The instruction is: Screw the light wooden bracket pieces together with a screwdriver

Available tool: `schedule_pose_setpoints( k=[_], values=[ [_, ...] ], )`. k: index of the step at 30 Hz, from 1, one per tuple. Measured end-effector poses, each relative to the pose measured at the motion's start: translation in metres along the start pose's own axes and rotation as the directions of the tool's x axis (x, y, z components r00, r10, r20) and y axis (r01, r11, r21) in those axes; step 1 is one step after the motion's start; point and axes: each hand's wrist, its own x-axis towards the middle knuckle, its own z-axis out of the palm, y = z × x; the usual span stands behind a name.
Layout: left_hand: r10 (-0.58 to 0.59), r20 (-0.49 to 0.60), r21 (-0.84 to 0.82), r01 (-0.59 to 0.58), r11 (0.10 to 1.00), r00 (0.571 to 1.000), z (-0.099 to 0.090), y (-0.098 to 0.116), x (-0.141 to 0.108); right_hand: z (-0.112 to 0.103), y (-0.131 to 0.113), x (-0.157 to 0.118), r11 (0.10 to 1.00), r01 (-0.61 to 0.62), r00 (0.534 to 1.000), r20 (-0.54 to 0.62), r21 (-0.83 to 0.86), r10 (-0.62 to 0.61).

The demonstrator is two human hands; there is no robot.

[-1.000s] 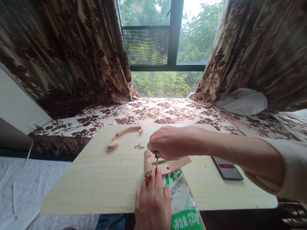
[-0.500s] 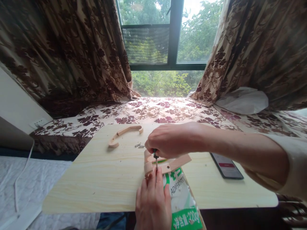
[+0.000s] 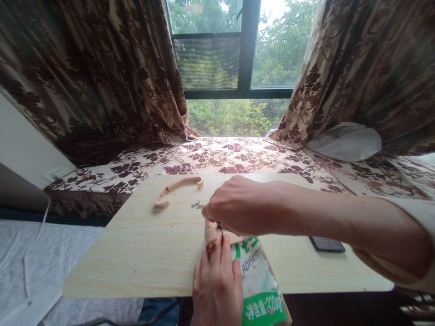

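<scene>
My right hand [image 3: 234, 206] is closed around a screwdriver [image 3: 219, 225], held upright with its handle mostly hidden in my fist. Its thin shaft points down at a pale curved wooden piece [image 3: 211, 236]. My left hand [image 3: 217, 285] presses and steadies that piece with its fingertips, close beside the shaft. Under the wood and my left hand lies a flat cardboard piece with green and white print [image 3: 260, 280]. My right hand hides much of the wooden piece. Past my fist are a few small metal screws or pins [image 3: 195, 204].
A second curved wooden piece [image 3: 175, 184] lies at the far left of the light wood tabletop [image 3: 136, 253]. A phone [image 3: 328, 244] rests on the right, partly under my right forearm. Behind the table is a ledge with floral cloth [image 3: 231, 156], below a window.
My right hand has turned and sits slightly lower, covering more of the wooden piece. My right forearm has dropped and hides more of the phone. My left hand stays nearly still.
</scene>
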Motion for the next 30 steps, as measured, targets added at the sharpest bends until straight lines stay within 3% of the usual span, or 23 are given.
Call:
schedule_pose_setpoints(
  k=[4, 11, 14, 17, 24, 30],
  values=[
    [-0.055, 0.004, -0.019, 0.055, 0.998, 0.998, 0.0, 0.0, 0.0, 0.002, -0.006, 0.001, 1.0, -0.015, 1.0, 0.002, -0.006, 0.015],
    [-0.007, 0.041, 0.008, 0.007, 1.0, 0.999, -0.005, -0.002, 0.002, 0.003, -0.001, 0.004, 0.994, -0.112, 0.993, 0.02, 0.005, 0.112],
    [0.044, 0.055, 0.006, -0.044, 0.999, 0.998, -0.007, -0.003, 0.004, -0.003, 0.002, 0.001, 0.997, -0.073, 0.995, 0.067, -0.018, 0.074],
    [-0.001, 0.056, -0.003, 0.001, 1.0, 0.998, -0.007, -0.002, 0.004, -0.006, 0.001, 0.001, 0.998, -0.062, 0.993, 0.098, -0.015, 0.063],
    [-0.006, 0.059, -0.04, 0.009, 0.999, 0.998, -0.005, 0.0, 0.003, 0.005, 0.003, 0.002, 0.991, -0.132, 0.991, 0.022, -0.038, 0.133],
    [-0.026, 0.015, -0.038, 0.027, 0.999, 1.0, -0.001, 0.001, 0.002, 0.001, 0.007, -0.001, 0.997, -0.067, 0.997, 0.041, -0.04, 0.068]
  ],
)
